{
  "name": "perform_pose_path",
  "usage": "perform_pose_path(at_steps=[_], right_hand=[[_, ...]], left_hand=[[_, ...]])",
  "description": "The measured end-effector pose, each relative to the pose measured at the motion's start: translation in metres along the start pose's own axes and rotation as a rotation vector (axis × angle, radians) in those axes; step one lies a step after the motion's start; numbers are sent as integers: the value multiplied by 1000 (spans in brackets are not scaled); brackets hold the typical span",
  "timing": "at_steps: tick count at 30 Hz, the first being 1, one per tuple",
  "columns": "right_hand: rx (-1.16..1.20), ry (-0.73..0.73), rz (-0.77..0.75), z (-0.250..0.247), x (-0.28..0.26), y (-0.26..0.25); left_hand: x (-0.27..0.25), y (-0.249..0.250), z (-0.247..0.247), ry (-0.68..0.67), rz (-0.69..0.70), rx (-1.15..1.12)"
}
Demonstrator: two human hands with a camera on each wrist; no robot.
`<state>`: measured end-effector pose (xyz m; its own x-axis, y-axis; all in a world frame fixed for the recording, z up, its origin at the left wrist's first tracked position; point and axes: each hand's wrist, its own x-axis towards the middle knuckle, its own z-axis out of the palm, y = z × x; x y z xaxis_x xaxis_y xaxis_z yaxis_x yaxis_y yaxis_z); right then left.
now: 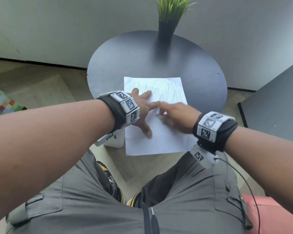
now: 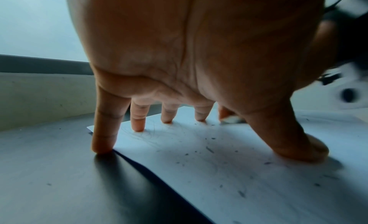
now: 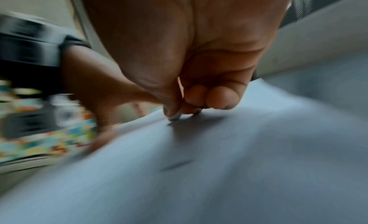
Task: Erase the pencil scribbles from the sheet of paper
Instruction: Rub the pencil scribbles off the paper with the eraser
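A white sheet of paper (image 1: pixel 159 142) lies on a round dark table (image 1: pixel 125 61). Pencil scribbles (image 1: pixel 166 90) cover its far half, and the near half looks blank. My left hand (image 1: pixel 145 114) lies spread on the sheet's left side, pressing it down with straight fingers and thumb. In the left wrist view that left hand (image 2: pixel 229 104) stands on its fingertips on the paper (image 2: pixel 239 172), amid dark eraser crumbs (image 2: pixel 209 149). My right hand (image 1: pixel 162 112), blurred by motion, pinches a small whitish eraser (image 3: pixel 175 117) against the paper (image 3: pixel 219 164), just right of the left index finger. The eraser (image 2: pixel 232 119) also shows there.
A green plant in a tall dark vase (image 1: pixel 166 29) stands at the table's far edge. A grey surface (image 1: pixel 277 107) sits to the right, and a colourful checked item (image 1: pixel 0 102) is on the floor at left. My knees are just below the sheet's near edge.
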<state>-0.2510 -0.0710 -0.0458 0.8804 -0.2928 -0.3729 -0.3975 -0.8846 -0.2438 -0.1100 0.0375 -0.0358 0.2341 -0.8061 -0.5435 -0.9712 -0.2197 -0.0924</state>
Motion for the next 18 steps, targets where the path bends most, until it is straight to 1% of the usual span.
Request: perform_pose_path(at_steps=[2,3,4,7,8,9,12,13,14,17,18], right_hand=[[-2,90,157,-10,8,14],[-19,107,173,-9,7,14],[-35,96,136,-5,3,8],[-54,-61,-98,12,-16,-18],[-61,-87,-134,13,-17,-17],[-68,-72,-115,7,-14,-12],[-69,60,100,-10,0,13],[-74,81,119,-10,-1,14],[-76,72,93,-6,-4,8],[-60,-81,-128,16,-21,-18],[-61,-93,-161,18,-21,-17]], left_hand=[[0,0,1,-7,-14,-2],[0,0,1,-9,-19,1],[1,0,1,-9,-19,6],[2,2,-3,-13,-12,15],[2,2,-3,-15,-11,17],[2,3,-4,-18,-12,16],[2,3,-4,-23,-21,9],[2,3,-4,-24,-25,9],[2,4,-4,-25,-28,12],[3,5,-5,-21,-32,23],[3,5,-5,-20,-34,23]])
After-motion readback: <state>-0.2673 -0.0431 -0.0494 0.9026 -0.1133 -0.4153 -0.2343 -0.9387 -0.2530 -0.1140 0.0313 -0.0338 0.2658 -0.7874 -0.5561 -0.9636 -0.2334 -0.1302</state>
